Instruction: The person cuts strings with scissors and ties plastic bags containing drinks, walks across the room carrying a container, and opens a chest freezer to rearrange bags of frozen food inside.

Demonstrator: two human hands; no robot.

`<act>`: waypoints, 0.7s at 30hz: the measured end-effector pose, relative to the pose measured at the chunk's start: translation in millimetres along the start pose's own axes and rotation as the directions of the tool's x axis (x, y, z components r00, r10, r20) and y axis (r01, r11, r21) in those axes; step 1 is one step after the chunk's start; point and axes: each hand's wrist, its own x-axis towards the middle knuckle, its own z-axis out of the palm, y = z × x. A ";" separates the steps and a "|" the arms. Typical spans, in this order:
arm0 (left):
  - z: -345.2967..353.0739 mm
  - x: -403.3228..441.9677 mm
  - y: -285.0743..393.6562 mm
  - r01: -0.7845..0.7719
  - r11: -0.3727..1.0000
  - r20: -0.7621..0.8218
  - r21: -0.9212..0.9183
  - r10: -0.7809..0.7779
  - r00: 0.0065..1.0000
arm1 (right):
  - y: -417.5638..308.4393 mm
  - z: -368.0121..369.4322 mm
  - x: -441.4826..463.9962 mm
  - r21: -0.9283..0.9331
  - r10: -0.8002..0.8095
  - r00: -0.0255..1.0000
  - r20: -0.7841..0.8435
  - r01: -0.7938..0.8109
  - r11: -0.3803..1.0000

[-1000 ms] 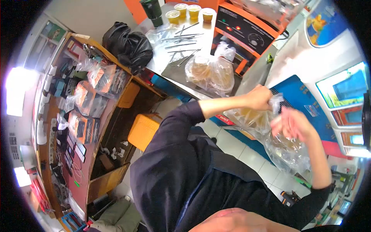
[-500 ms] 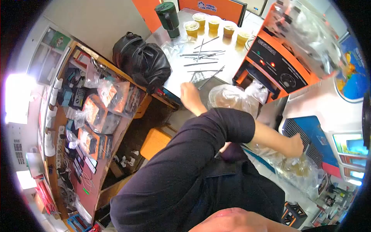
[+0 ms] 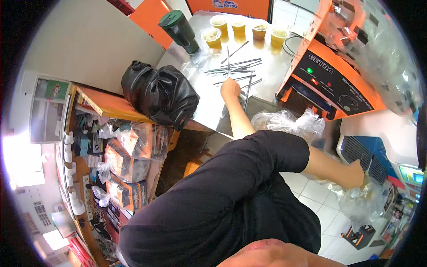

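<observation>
Head view: by the left hand [image 3: 354, 173], toward half past three, a clear, crinkled plastic bag [image 3: 364, 204] is gripped in a closed fist, its glossy film hanging in loose folds below the knuckles. Near twelve o'clock, the right hand [image 3: 230, 90] is held curled at the near end of one of the thin, black, rod-like straws [image 3: 235, 66]; whether that straw is pinched cannot be told, since the fingertips are hidden. The straws are scattered at crossing angles over a smooth, reflective metal tabletop [image 3: 272, 71].

Beyond them, just past twelve, five round, translucent plastic cups [image 3: 238, 29] filled with yellow to amber liquid are lined up unevenly, and a tapered, dark green tumbler [image 3: 179, 32] is seen toward half past eleven. At ten o'clock, a bulging, shiny black plastic sack [image 3: 159, 94] is set beside the tabletop. At two, a boxy orange machine with a flat black panel [image 3: 331, 80] is placed, its indicators lit green and red. Below it, near three, another knotted bag of wrinkled clear film [image 3: 309, 124] is rested.
</observation>
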 end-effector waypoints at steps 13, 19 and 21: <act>-6.1 -4.3 -1.4 0.027 1.000 -0.072 0.009 -0.027 0.997 | -13.6 6.1 17.1 -0.174 -0.021 0.990 0.140 0.045 0.984; -11.2 2.7 -5.1 0.022 0.998 0.009 -0.054 -0.021 1.000 | -12.3 -52.7 -16.7 -0.082 -0.015 0.996 0.086 0.022 0.996; -7.3 10.8 -4.9 -0.025 0.999 0.170 -0.045 0.032 0.985 | -9.5 -64.2 -31.0 0.083 -0.233 0.966 0.112 0.225 0.971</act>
